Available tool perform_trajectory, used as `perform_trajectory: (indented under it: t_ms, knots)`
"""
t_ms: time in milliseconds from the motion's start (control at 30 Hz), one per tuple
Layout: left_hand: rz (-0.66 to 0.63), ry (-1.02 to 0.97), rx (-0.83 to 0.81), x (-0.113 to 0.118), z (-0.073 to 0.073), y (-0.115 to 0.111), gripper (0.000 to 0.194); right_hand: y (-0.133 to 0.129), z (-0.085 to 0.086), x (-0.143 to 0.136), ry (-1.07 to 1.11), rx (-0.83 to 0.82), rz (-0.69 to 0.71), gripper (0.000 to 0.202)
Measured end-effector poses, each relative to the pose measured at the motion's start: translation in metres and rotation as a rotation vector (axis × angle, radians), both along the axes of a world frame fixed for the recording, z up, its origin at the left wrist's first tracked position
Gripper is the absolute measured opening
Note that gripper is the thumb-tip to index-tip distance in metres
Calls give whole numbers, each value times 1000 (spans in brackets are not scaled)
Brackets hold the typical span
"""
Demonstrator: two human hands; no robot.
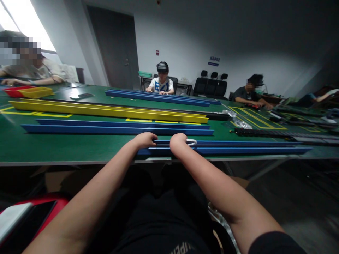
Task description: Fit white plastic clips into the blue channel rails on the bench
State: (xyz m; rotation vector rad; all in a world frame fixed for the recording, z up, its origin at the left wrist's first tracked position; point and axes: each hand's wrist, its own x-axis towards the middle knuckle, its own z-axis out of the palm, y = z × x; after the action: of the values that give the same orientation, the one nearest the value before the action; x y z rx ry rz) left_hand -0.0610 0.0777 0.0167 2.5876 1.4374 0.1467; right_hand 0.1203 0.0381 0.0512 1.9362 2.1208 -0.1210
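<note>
A long blue channel-shaped rail [238, 150] lies along the table's near edge, its two raised walls running left to right. My left hand [145, 140] is over its left end, with thumb and fingers curled together at a dark strip between the walls; what they pinch is too small to make out. Bent down at the wrist, my right hand [178, 142] is over the same rail a little to the right, its fingers hidden behind the hand. Beside it shows a white ring [191, 142], partly covered; whether the hand holds this ring cannot be told.
Behind the rail lie another blue rail [119, 130], a yellow rail [106, 111] and more blue rails [159, 97] on the green table [66, 150]. Red and yellow trays [35, 92] stand far left. Black strips [265, 133] lie right. Several people sit around the table.
</note>
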Motion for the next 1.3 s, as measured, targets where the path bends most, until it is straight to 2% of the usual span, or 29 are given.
perform_trajectory:
  t_ms: [100,200,400,733,1000,1300]
  knots:
    - [11,0,-2,1,0,0,34,4,-4,-1,-94,18,-62,32]
    - [27,5,-5,1,0,1,37,7,-5,0,-129,5,-55,34]
    - [-4,1,-3,0,1,1,32,4,-2,0,-96,18,-50,33]
    - [2,-53,-13,-1,1,2,37,1,3,0,-127,4,-25,34]
    - [20,-42,-8,0,2,1,37,4,1,0,-111,18,-39,29]
    - [24,-15,30,1,1,1,31,8,-4,2,-95,4,-58,36]
